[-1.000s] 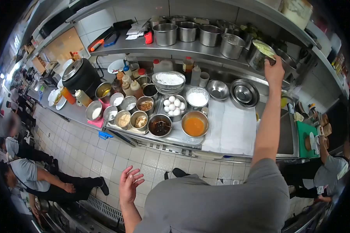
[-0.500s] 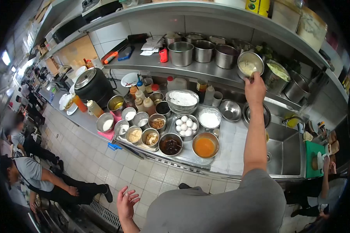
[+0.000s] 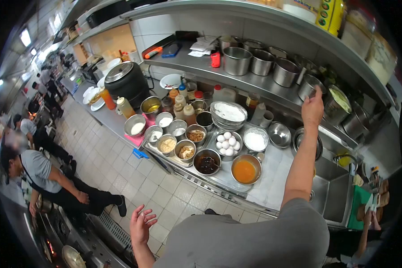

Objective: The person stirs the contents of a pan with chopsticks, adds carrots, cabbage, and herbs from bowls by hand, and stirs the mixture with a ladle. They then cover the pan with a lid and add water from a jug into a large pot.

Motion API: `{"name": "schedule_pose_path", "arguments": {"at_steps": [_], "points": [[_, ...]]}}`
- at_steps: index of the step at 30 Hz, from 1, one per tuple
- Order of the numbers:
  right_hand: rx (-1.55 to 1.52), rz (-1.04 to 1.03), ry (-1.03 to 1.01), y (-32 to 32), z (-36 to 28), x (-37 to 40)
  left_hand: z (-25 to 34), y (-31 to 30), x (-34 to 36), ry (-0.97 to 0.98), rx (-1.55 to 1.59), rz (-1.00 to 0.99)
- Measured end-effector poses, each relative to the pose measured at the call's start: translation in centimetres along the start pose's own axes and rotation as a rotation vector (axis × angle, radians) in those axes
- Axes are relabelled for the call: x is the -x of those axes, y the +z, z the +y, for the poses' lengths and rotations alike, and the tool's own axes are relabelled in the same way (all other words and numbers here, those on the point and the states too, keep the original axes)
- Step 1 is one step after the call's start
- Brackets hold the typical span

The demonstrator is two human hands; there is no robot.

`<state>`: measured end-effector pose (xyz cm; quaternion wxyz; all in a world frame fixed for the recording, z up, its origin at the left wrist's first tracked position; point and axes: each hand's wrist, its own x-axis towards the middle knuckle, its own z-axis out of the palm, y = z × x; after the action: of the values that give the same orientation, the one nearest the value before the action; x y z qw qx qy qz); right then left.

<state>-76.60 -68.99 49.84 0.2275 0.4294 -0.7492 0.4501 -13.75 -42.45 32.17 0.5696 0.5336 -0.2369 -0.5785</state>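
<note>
My right hand (image 3: pixel 313 109) is raised to the upper steel shelf, at the right rim of a steel pot (image 3: pixel 308 88). Its fingers are closed at the rim, partly hidden by the hand itself. The pot stands nearly upright on the shelf, its inside mostly out of sight. Just right of it is a pot of shredded pale green vegetable (image 3: pixel 340 99); to its left is another steel pot (image 3: pixel 285 73). My left hand (image 3: pixel 142 223) hangs low over the tiled floor, fingers loosely spread, holding nothing.
On the counter are a bowl of eggs (image 3: pixel 227 144), a bowl of orange liquid (image 3: pixel 246 169), a bowl of dark sauce (image 3: pixel 206 161) and several bottles. A sink (image 3: pixel 337 190) lies to the right. One person (image 3: pixel 44 169) stands left; another's hands (image 3: pixel 371 219) are at far right.
The steel pot, earlier tipped toward me with pale contents showing, now stands more upright and further back on the shelf. My right hand stayed at its rim. The view has turned slightly left.
</note>
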Motion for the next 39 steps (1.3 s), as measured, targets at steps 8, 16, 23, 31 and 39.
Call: {"name": "schedule_pose_path", "arguments": {"at_steps": [8, 16, 23, 31, 39], "points": [[-0.323, -0.276, -0.268, 6.3, -14.5, 0.3, -0.7, 0.4, 2.1, -0.022, -0.013, -0.009], [-0.479, -0.378, -0.524, 4.7, -16.2, 3.6, 1.1, 5.2, 2.1, 0.219, 0.04, -0.263], [-0.854, -0.726, -0.989, -3.6, -22.1, 21.5, 4.2, 12.7, -1.5, 0.35, 0.101, -0.331], [-1.109, -1.188, -0.87, -5.2, -26.1, 27.8, 2.4, 8.6, 2.2, 0.344, 0.462, 0.006], [-0.794, -1.305, -1.763, -10.2, -36.7, 43.3, -2.4, 0.1, 10.0, 0.384, 0.217, 0.321]]}}
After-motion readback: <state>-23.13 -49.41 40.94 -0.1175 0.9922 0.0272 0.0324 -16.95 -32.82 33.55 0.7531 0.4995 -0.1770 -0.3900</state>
